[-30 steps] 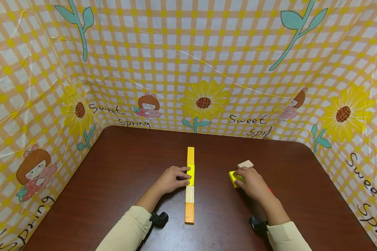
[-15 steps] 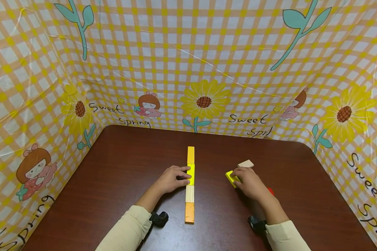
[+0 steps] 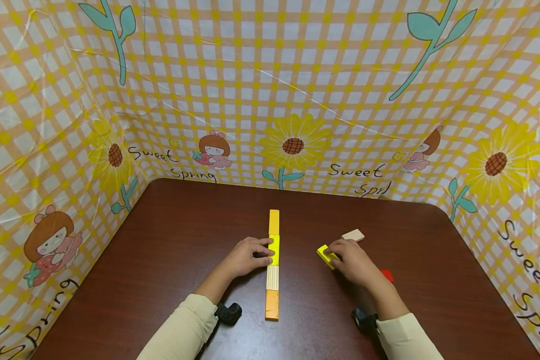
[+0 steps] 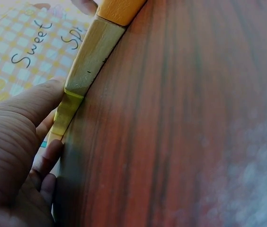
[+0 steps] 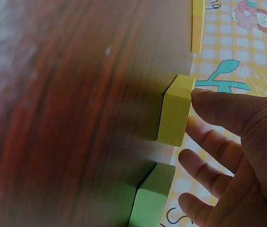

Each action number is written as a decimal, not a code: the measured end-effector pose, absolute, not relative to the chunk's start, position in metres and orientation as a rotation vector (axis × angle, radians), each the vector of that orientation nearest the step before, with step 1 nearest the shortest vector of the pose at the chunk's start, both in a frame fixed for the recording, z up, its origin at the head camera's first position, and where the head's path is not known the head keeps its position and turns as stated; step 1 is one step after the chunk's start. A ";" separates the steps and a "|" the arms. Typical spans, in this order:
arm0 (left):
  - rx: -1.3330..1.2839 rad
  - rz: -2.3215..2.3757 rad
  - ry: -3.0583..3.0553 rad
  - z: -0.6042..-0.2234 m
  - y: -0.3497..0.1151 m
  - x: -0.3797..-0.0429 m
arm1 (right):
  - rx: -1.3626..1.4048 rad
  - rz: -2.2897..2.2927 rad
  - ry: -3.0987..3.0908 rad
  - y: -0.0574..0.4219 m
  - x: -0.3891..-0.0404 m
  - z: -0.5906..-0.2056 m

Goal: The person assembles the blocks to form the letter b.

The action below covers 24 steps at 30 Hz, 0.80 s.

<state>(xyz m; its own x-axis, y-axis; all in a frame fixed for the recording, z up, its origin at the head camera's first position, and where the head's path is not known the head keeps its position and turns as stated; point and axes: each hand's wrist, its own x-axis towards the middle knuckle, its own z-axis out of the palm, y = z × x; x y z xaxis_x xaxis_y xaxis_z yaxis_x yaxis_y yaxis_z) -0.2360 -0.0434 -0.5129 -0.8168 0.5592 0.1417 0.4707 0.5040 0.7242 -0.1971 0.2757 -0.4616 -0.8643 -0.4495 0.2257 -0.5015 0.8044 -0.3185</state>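
In the head view, a yellow wooden block (image 3: 274,245) lies in the middle of an end-to-end row of blocks. My left hand (image 3: 246,257) rests its thumb and index finger on that block. My right hand (image 3: 353,260) holds another yellow block (image 3: 326,256) with thumb and index finger, low at the table. That block lies slantwise, apart from the row. In the right wrist view, a green block (image 5: 151,196) sits near the lower fingers, not touching them; the right hand hides it in the head view.
The row also has an orange-yellow block (image 3: 274,221), a pale ridged block (image 3: 272,277) and an orange block (image 3: 272,305). A pale wooden block (image 3: 353,235) and a red block (image 3: 387,275) lie around the right hand. Patterned cloth (image 3: 292,100) walls the brown table (image 3: 180,225).
My right hand has shifted left with the yellow block, closer to the row. More of the red block shows beside the right wrist. The left hand stays in place on the row.
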 end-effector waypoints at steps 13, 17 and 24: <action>0.904 1.231 2.610 -0.510 -0.044 -0.234 | 0.899 0.593 -2.851 0.267 -0.201 -0.464; 0.905 1.232 2.605 -0.510 -0.044 -0.234 | 0.931 0.592 -2.857 0.267 -0.203 -0.466; 0.903 1.237 2.608 -0.511 -0.045 -0.235 | 0.932 0.750 -2.930 0.270 -0.208 -0.471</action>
